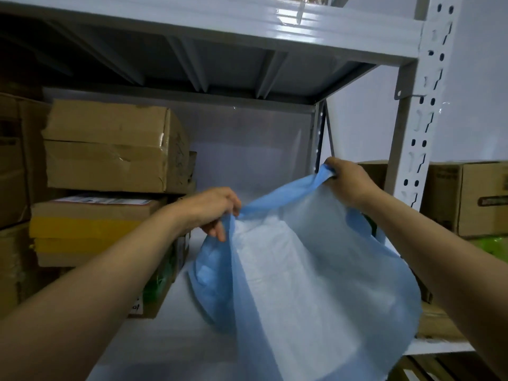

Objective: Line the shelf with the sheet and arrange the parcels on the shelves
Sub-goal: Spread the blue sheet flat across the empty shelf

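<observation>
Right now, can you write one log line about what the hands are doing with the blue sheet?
step: spreading sheet | left hand: pinches blue sheet edge | right hand: grips bunched edge | shelf: not yet lined | boxes: stacked left

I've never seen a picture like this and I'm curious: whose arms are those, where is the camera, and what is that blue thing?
The camera sits on a person's head and looks forward and down, so you see their own two arms reaching out. There is no robot here. The left hand and the right hand each pinch the top edge of a thin blue sheet and hold it up, spread between them, over a white shelf. The sheet hangs down loosely and is not yet laid flat. On the left side of the shelf stand stacked cardboard boxes. More boxes stand to the right, past the white post.
</observation>
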